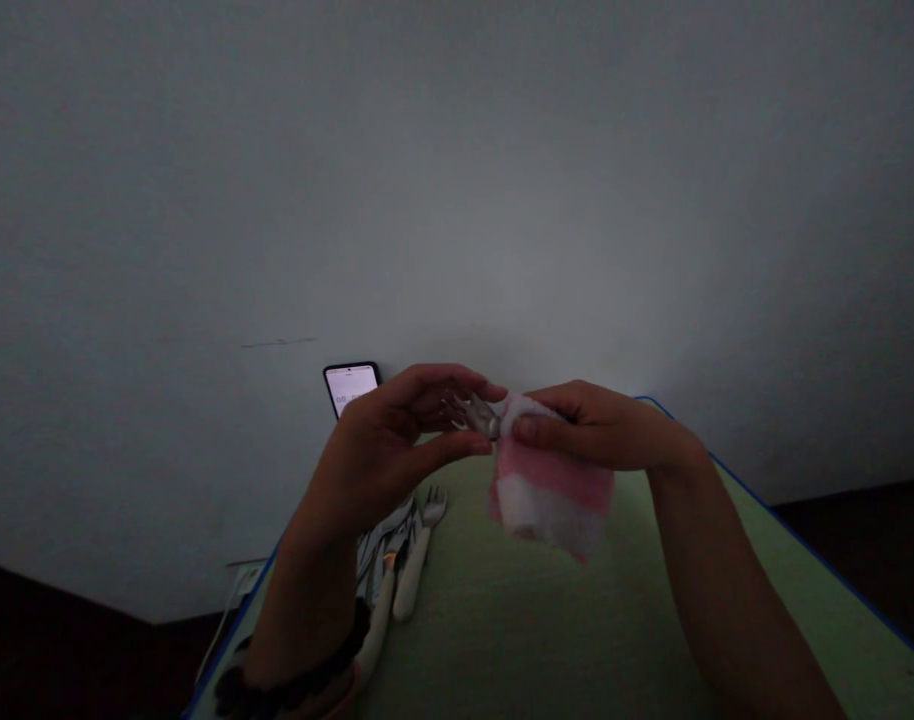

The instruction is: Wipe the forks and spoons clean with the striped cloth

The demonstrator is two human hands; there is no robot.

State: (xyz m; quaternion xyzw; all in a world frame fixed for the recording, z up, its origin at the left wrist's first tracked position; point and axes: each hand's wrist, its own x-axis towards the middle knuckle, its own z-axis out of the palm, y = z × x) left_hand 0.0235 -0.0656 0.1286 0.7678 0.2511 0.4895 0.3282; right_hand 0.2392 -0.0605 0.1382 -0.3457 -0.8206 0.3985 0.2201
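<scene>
Held in front of me above the table is a metal fork (478, 414), its tines pointing left. My right hand (588, 425) pinches a pink and white cloth (551, 500) around the fork's right part, and that part is hidden by the cloth. The cloth's lower end hangs loose. My left hand (416, 425) curves around the tines, thumb below and fingers above, with a gap between them; whether a fingertip touches the metal is unclear. A dark band circles my left wrist.
On the green table (532, 630) with a blue edge, another fork (433, 508) with a pale handle lies beside several pieces of cutlery (382, 560), partly behind my left arm. A lit phone (350, 385) leans against the grey wall (502, 200). A white cable (218, 630) hangs at left.
</scene>
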